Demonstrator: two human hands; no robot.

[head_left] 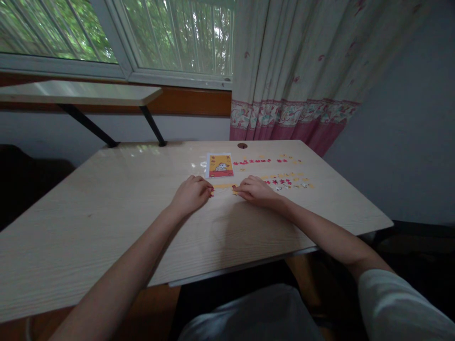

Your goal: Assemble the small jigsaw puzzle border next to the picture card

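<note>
We see a narrow yellow strip [223,185] lying flat on the tabletop [121,213] between the two hands, just on the near side of a picture card [220,166]. The left hand [194,194], fingers drawn close together, touches small red pieces [212,191] at the strip's left end; the right hand [256,191], just as narrow, is at a small piece [234,189] at the other end. We cannot tell whether either grips or only presses. Uneven pressure could, we judge, buckle or part the strip, and the right wrist could brush the loose pieces [280,182] beside it out of their rows. The tabletop is pale wood grain, smooth enough, we think, for pieces to skid. Beyond it we see a raised shelf [81,92], a barred window [177,38] and a flowered curtain [284,61].
</note>
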